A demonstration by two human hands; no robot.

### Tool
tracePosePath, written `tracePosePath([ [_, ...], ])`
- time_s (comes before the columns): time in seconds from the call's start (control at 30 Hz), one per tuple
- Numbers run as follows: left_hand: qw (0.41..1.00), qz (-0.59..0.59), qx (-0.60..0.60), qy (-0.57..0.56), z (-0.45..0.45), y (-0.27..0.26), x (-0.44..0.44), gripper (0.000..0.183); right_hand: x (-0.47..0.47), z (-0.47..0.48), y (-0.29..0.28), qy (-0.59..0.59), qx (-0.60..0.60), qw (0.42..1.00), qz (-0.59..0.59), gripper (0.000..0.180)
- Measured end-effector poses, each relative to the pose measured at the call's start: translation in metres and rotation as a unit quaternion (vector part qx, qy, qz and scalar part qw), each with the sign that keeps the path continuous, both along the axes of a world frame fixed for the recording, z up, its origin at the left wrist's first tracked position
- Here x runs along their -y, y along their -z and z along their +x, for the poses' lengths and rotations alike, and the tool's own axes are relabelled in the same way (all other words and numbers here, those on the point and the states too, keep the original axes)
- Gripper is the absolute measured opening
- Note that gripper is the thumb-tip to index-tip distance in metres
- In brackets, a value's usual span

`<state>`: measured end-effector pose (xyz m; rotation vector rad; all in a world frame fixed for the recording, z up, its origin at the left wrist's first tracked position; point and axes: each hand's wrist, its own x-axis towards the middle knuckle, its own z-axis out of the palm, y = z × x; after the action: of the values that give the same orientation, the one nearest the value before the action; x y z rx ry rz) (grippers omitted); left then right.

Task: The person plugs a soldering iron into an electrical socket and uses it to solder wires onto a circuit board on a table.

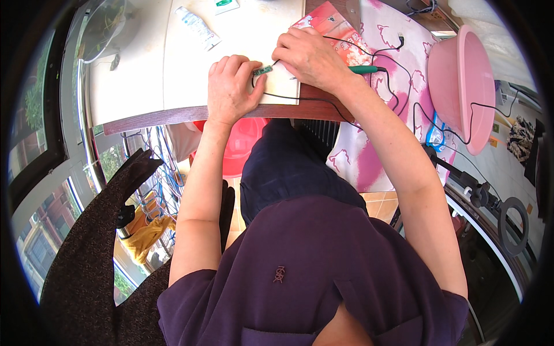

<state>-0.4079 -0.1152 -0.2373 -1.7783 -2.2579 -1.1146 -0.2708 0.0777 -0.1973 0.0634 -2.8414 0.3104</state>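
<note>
My left hand (233, 86) pinches a small green circuit board (262, 70) between thumb and fingers above the pale tabletop (190, 82). A thin black cable (320, 99) runs from near the board's left end over the table's front edge. My right hand (314, 58) is curled just to the right, its fingertips on a short dark wire (275, 63) at the board's right end. Under the right wrist, a green-handled soldering iron (364, 69) sticks out to the right. What looks like its metal tip shows below the palm; the hand hides the middle.
A white tube (198, 28) and a green-and-white packet (226, 5) lie farther back. A red floral booklet (342, 36) sits behind my right hand. On the pink-patterned cloth (368, 168) at right are a USB plug (401, 40), loose cords and a pink basin (458, 91).
</note>
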Motion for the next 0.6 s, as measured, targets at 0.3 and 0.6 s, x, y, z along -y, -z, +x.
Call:
tracePosePath([
  [0.3,1.000,0.011,-0.008,-0.002,0.000,0.000,0.002,0.029,0.003,0.003,-0.003,0.014,0.010,1.000,-0.019,0.018],
  [0.6,1.000,0.028,0.005,-0.003,-0.001,0.002,0.005,0.037,0.043,0.058,-0.039,0.182,-0.103,0.960,-0.188,0.011],
])
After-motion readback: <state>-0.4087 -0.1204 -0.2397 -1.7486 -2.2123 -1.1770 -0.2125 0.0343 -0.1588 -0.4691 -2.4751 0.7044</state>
